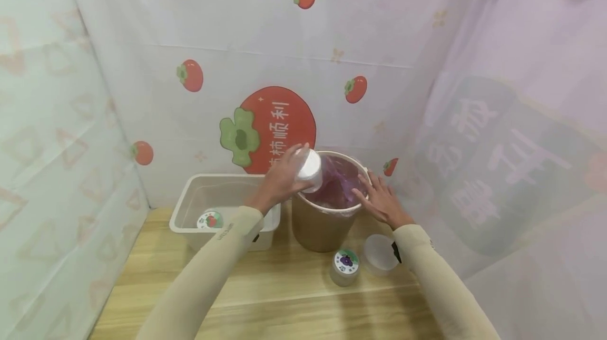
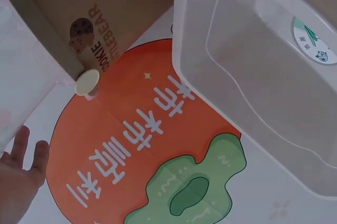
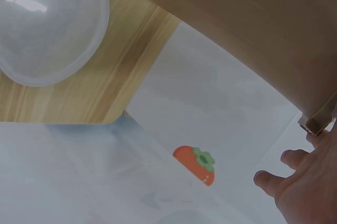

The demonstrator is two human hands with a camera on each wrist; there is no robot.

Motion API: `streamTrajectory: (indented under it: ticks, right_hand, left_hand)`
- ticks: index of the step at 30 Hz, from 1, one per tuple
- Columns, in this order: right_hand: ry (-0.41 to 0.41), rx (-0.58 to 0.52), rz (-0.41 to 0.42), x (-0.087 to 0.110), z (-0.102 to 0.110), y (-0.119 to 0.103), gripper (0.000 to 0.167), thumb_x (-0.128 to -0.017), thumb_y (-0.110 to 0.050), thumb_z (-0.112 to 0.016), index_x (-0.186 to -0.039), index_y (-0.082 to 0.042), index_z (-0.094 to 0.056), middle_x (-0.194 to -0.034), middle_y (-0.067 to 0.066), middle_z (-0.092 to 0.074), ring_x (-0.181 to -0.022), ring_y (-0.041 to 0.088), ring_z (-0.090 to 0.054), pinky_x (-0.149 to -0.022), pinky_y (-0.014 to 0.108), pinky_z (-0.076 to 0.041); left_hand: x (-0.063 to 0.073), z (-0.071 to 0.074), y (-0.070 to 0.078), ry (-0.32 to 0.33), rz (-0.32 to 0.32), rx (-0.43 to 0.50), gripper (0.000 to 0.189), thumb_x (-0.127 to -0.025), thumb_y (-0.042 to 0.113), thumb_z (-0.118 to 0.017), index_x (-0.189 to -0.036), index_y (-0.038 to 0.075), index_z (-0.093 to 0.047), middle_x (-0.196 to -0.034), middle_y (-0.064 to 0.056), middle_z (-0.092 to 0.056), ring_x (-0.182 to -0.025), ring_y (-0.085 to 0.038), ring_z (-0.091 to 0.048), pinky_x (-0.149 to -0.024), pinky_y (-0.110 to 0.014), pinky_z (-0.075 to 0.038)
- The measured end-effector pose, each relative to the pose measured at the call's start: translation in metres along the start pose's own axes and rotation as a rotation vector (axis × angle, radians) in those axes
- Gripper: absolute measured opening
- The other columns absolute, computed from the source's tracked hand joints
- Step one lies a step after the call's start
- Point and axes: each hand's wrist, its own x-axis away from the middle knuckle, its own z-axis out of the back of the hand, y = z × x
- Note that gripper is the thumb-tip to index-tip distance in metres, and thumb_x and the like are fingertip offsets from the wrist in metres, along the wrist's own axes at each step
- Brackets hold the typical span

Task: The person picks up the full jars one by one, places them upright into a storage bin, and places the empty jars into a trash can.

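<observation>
progress: mid-job by my read. One small clear round tub [image 1: 309,170] is tipped over the tan round bin with the purple liner [image 1: 327,224].
left to do: purple-label lidded tub [image 1: 344,266] at the bin's 6 o'clock, red-label tub [image 1: 210,220] in the beige rectangular plastic crate [image 1: 189,200] at its 9 o'clock, both look unemptied.
done: loose clear lid [image 1: 379,254] on the wooden table [image 1: 265,298].
left hand [image 1: 280,182]: fingers wrapped round the tipped tub.
right hand [image 1: 381,200]: fingers straight, flat on the bin rim at 3 o'clock, holds nothing.
</observation>
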Motion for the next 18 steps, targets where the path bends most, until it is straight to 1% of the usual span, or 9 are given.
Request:
streamTrajectory:
  ticks: [2,4,6,9,11,13,16,18]
  right_hand:
    - [0.003,0.004,0.005,-0.001,-0.001,-0.001,0.079,-0.113,-0.065,-0.031,-0.175,-0.016,-0.027,-0.184,0.02,-0.007,-0.166,0.056,-0.011,-0.127,0.08,-0.021]
    - [0.001,0.011,0.01,-0.001,-0.001,-0.002,0.079,-0.113,-0.065,-0.031,-0.175,-0.016,-0.026,-0.184,0.021,-0.007,-0.166,0.056,-0.012,-0.127,0.08,-0.021]
    - [-0.003,0.01,0.012,-0.001,-0.001,-0.003,0.079,-0.113,-0.064,-0.031,-0.175,-0.015,-0.026,-0.183,0.021,-0.007,-0.165,0.056,-0.012,-0.127,0.08,-0.021]
    - [-0.006,-0.004,0.004,0.0,-0.001,-0.004,0.079,-0.113,-0.064,-0.032,-0.174,-0.015,-0.026,-0.184,0.02,-0.005,-0.166,0.056,-0.011,-0.128,0.08,-0.02]
    - [-0.001,-0.011,-0.001,0.001,0.0,-0.003,0.079,-0.113,-0.064,-0.032,-0.174,-0.015,-0.027,-0.184,0.02,-0.006,-0.166,0.056,-0.01,-0.127,0.081,-0.019]
    - [0.005,-0.011,-0.003,0.001,0.0,-0.003,0.078,-0.113,-0.064,-0.032,-0.174,-0.015,-0.028,-0.184,0.02,-0.006,-0.166,0.056,-0.01,-0.127,0.081,-0.019]
    - [0.008,-0.005,0.0,0.001,0.0,-0.003,0.078,-0.113,-0.063,-0.032,-0.174,-0.014,-0.029,-0.183,0.021,-0.008,-0.165,0.056,-0.012,-0.127,0.081,-0.02]
    - [0.006,-0.006,0.0,0.001,0.0,-0.003,0.078,-0.113,-0.064,-0.032,-0.174,-0.014,-0.029,-0.183,0.02,-0.008,-0.165,0.056,-0.012,-0.127,0.081,-0.021]
  left_hand:
    - [-0.001,-0.005,0.0,-0.02,0.008,-0.015,0.113,-0.089,0.049,-0.09,-0.176,0.027,-0.021,-0.181,-0.014,-0.023,-0.142,-0.044,-0.059,-0.114,-0.071,-0.05]
    - [0.0,-0.009,-0.001,-0.041,0.002,-0.03,0.113,-0.09,0.05,-0.089,-0.176,0.029,-0.019,-0.183,-0.017,-0.016,-0.14,-0.048,-0.06,-0.115,-0.074,-0.048]
    - [0.002,-0.013,-0.002,-0.071,-0.017,-0.045,0.11,-0.092,0.05,-0.086,-0.176,0.029,-0.017,-0.183,-0.018,-0.012,-0.148,-0.048,-0.054,-0.118,-0.076,-0.042]
    - [0.006,-0.018,-0.005,-0.091,-0.031,-0.05,0.1,-0.099,0.05,-0.078,-0.176,0.027,-0.019,-0.183,-0.019,-0.013,-0.16,-0.046,-0.039,-0.125,-0.077,-0.031]
    - [0.008,-0.02,-0.007,-0.094,-0.013,-0.047,0.091,-0.104,0.05,-0.071,-0.176,0.028,-0.02,-0.183,-0.017,-0.015,-0.165,-0.043,-0.029,-0.129,-0.075,-0.025]
    - [0.01,-0.022,-0.008,-0.09,0.013,-0.039,0.085,-0.108,0.049,-0.067,-0.176,0.03,-0.02,-0.184,-0.016,-0.014,-0.168,-0.041,-0.023,-0.132,-0.072,-0.02]
    - [0.011,-0.024,-0.01,-0.106,0.046,-0.047,0.079,-0.11,0.049,-0.061,-0.176,0.033,-0.019,-0.184,-0.014,-0.012,-0.17,-0.039,-0.016,-0.135,-0.067,-0.014]
    - [0.011,-0.026,-0.011,-0.128,0.06,-0.061,0.077,-0.111,0.049,-0.058,-0.176,0.031,-0.02,-0.184,-0.015,-0.01,-0.17,-0.04,-0.013,-0.136,-0.066,-0.011]
